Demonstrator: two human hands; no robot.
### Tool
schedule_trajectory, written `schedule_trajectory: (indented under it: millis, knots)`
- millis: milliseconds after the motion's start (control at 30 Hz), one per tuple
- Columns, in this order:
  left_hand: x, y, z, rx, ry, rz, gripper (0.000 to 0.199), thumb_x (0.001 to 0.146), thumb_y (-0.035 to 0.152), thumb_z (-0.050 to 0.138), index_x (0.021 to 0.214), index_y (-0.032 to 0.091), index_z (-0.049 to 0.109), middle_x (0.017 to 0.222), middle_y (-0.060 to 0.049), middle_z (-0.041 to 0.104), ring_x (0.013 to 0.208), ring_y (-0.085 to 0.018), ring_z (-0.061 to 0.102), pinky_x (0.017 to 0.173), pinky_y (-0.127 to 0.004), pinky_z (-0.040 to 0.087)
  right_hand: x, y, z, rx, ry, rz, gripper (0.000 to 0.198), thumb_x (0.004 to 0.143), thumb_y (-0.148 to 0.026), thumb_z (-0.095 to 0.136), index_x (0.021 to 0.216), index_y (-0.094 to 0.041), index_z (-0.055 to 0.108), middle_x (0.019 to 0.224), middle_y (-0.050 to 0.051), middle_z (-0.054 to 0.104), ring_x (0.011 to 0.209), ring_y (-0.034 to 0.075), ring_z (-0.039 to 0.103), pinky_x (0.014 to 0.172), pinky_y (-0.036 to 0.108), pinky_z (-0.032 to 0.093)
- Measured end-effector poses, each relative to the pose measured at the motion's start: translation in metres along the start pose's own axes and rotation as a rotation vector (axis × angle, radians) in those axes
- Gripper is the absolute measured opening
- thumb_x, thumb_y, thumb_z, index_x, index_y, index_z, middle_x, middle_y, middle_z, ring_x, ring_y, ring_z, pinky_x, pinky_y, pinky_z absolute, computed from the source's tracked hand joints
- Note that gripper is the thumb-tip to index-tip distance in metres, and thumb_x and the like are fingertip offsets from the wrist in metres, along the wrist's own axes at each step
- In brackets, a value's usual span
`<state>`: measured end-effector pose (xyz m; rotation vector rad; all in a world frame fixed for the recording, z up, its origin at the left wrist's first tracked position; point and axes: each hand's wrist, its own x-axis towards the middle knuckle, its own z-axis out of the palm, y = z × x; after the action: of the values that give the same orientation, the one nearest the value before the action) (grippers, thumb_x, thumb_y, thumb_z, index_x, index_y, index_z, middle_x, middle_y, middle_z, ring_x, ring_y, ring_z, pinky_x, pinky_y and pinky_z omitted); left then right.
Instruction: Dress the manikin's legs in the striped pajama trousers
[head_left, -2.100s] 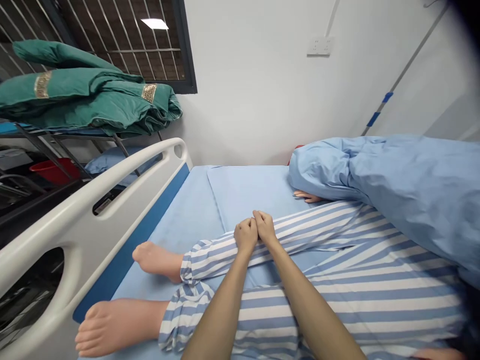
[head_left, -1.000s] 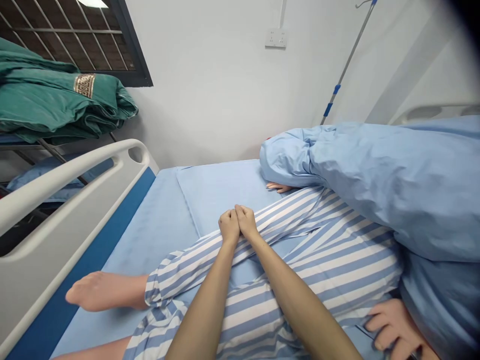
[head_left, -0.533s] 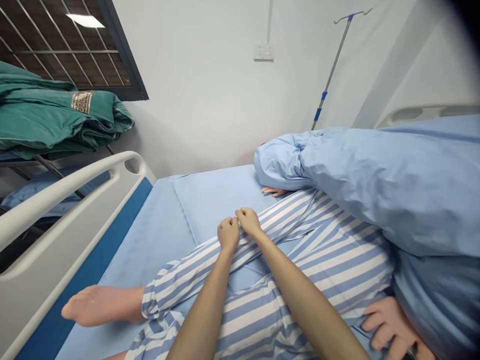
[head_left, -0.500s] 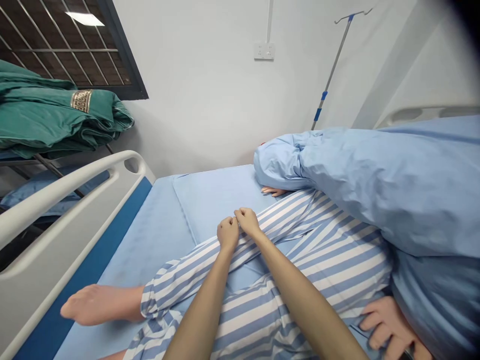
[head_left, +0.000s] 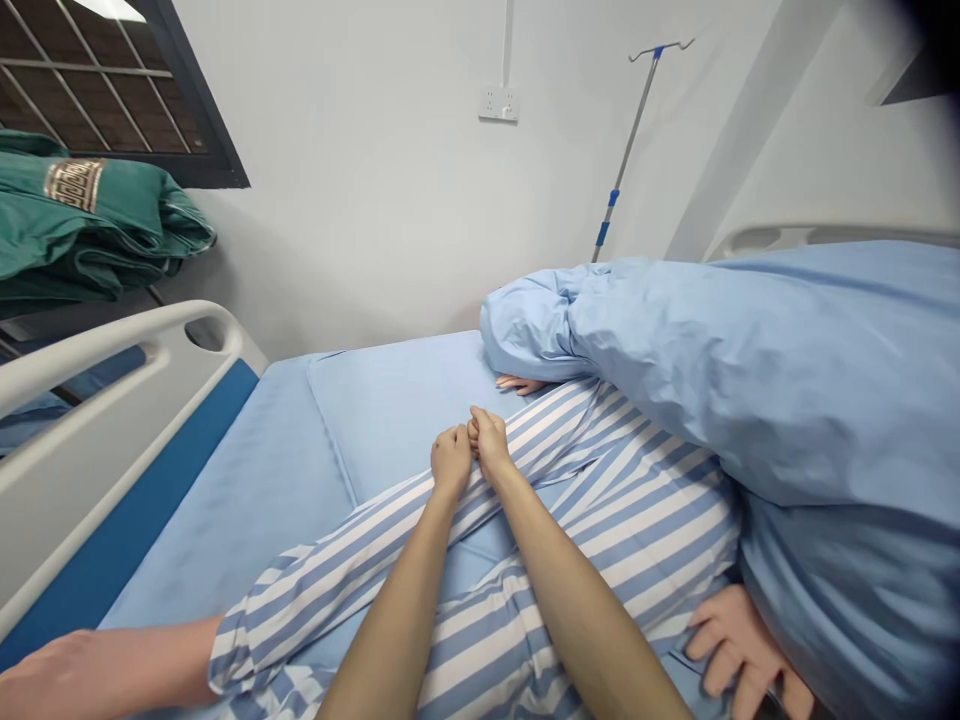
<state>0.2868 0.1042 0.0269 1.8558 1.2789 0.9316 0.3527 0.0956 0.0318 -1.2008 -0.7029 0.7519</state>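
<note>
My left hand [head_left: 451, 460] and my right hand [head_left: 490, 440] are both closed into fists, side by side with knuckles nearly touching. They are over the far leg of blue-and-white striped trousers [head_left: 330, 555], and I cannot tell whether they press on it. Nothing shows inside either fist. The trousers are on a figure lying on the bed, with a bare foot [head_left: 45, 670] at the lower left. A light-blue cover [head_left: 720, 370] hides its upper body. One hand of the figure [head_left: 742, 640] lies at the lower right, and another [head_left: 519, 384] peeks out beyond the far leg.
The bed has a light-blue sheet [head_left: 405, 410] and a pale footboard [head_left: 150, 400] with a blue panel at left. Behind it lies a folded green cloth [head_left: 112, 230] below a barred window [head_left: 97, 80]. A drip stand [head_left: 626, 150] and a wall socket [head_left: 499, 104] are at the back.
The view has turned to the right, so bed and figure appear further left. My fists stay together over the far leg; the right one is slightly rotated, showing more of its curled fingers.
</note>
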Motion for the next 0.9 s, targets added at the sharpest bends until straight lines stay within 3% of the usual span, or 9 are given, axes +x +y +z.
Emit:
schedule_trajectory:
  millis: [167, 300, 367, 500, 667, 767, 900]
  knots:
    - [0.000, 0.000, -0.004, 0.044, -0.037, 0.013, 0.039, 0.081, 0.035, 0.025, 0.059, 0.018, 0.052, 0.064, -0.005, 0.060, 0.061, -0.014, 0.048, 0.058, -0.025, 0.030, 0.000, -0.009, -0.002, -0.214, -0.012, -0.116, 0.035, 0.075, -0.040, 0.038, 0.048, -0.021, 0.025, 0.041, -0.007, 0.021, 0.041, 0.008, 0.023, 0.041, 0.023, 0.022]
    - [-0.004, 0.003, -0.004, 0.122, -0.073, 0.027, 0.033, 0.079, 0.034, 0.031, 0.062, 0.018, 0.054, 0.069, -0.007, 0.062, 0.062, -0.015, 0.049, 0.056, -0.025, 0.028, 0.006, -0.023, -0.019, -0.682, -0.213, -0.387, 0.035, 0.074, -0.036, 0.043, 0.045, -0.018, 0.032, 0.044, -0.006, 0.029, 0.047, 0.008, 0.028, 0.048, 0.022, 0.022]
    - [-0.006, 0.003, -0.004, 0.151, -0.056, 0.028, 0.032, 0.079, 0.034, 0.031, 0.060, 0.019, 0.052, 0.067, -0.005, 0.060, 0.061, -0.014, 0.047, 0.056, -0.025, 0.027, 0.008, -0.024, -0.027, -0.817, -0.262, -0.415, 0.036, 0.076, -0.034, 0.041, 0.045, -0.018, 0.033, 0.043, -0.005, 0.031, 0.047, 0.008, 0.029, 0.049, 0.022, 0.021]
    - [-0.006, 0.003, -0.002, 0.133, -0.041, 0.024, 0.030, 0.077, 0.030, 0.032, 0.052, 0.019, 0.043, 0.055, 0.000, 0.050, 0.056, -0.012, 0.040, 0.054, -0.024, 0.024, 0.009, -0.012, -0.033, -0.926, -0.076, -0.406, 0.035, 0.078, -0.032, 0.038, 0.047, -0.018, 0.036, 0.043, -0.004, 0.034, 0.046, 0.009, 0.029, 0.048, 0.023, 0.017]
    - [-0.011, 0.003, -0.007, 0.067, -0.063, 0.051, 0.030, 0.075, 0.032, 0.036, 0.048, 0.018, 0.037, 0.049, 0.004, 0.041, 0.053, -0.010, 0.035, 0.053, -0.023, 0.023, 0.008, -0.004, -0.033, -0.974, -0.085, -0.441, 0.034, 0.079, -0.033, 0.037, 0.048, -0.018, 0.037, 0.045, -0.004, 0.036, 0.046, 0.009, 0.029, 0.049, 0.024, 0.017]
    - [-0.025, -0.001, -0.032, 0.059, -0.091, 0.047, 0.032, 0.075, 0.034, 0.036, 0.047, 0.018, 0.036, 0.045, 0.005, 0.040, 0.050, -0.009, 0.037, 0.052, -0.022, 0.026, 0.009, -0.005, -0.035, -0.990, -0.082, -0.440, 0.035, 0.080, -0.034, 0.036, 0.049, -0.018, 0.037, 0.044, -0.004, 0.035, 0.046, 0.009, 0.030, 0.049, 0.024, 0.017]
    - [-0.066, -0.024, -0.102, 0.072, -0.070, -0.033, 0.036, 0.076, 0.036, 0.035, 0.045, 0.018, 0.038, 0.043, 0.004, 0.042, 0.049, -0.009, 0.041, 0.054, -0.022, 0.030, 0.007, -0.006, -0.034, -1.045, -0.086, -0.428, 0.035, 0.079, -0.036, 0.036, 0.049, -0.018, 0.038, 0.045, -0.003, 0.035, 0.047, 0.010, 0.030, 0.049, 0.026, 0.016]
